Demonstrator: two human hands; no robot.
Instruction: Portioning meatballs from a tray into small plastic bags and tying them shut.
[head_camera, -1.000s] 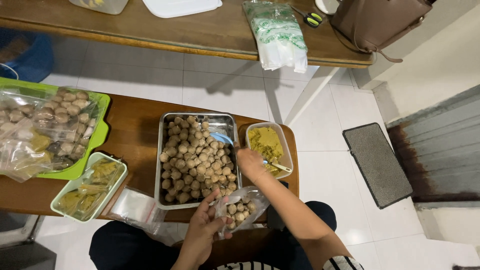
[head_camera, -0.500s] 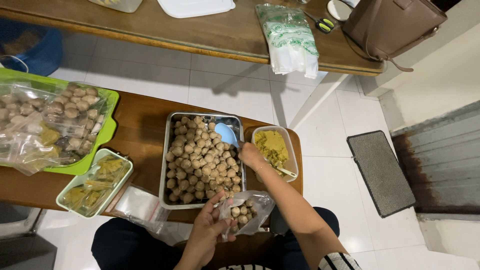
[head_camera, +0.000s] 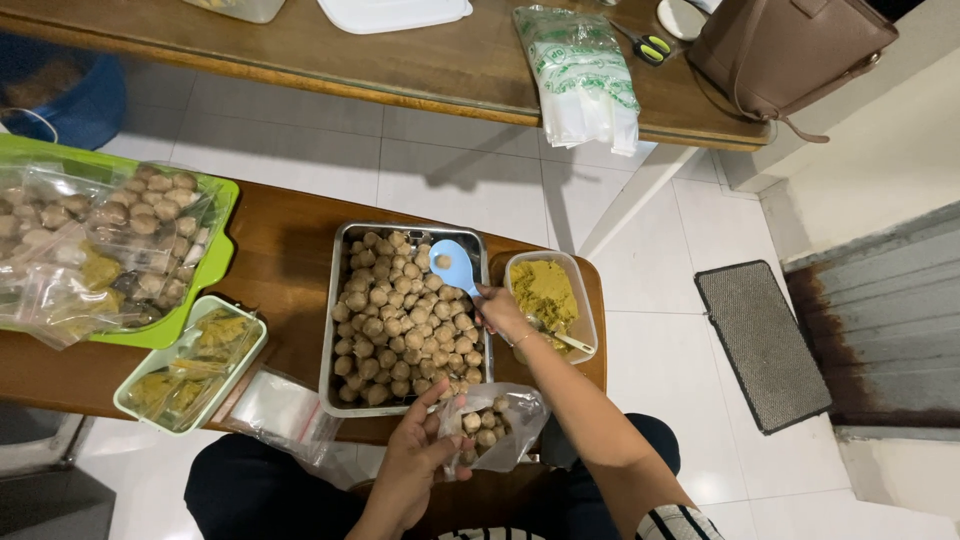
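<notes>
On the far left of the wooden counter sat a green tray heaped with clear bags of brown balls, and just below it a pale green container held flat packets of yellowish stuff. A stack of empty clear bags lay at the counter's near edge, between that container and the metal tray full of brown balls, which took up the middle. Near the tray's front edge the left hand held a clear plastic bag by its mouth, the grip clenched on the gathered plastic, with a few balls already sitting inside the bag. The right hand reached over the tray's right rim, its grip closed around the handle of a light blue spoon; the spoon's bowl carried one ball and hung above the heap at the tray's far right corner. The right forearm crossed between the bag and the clear tub of yellow-green paste just beside the tray, where a white spoon rested in the paste. Across the tiled floor, a second counter bore a pack of plastic bags and a brown handbag, and a grey doormat lay well to the right.
</notes>
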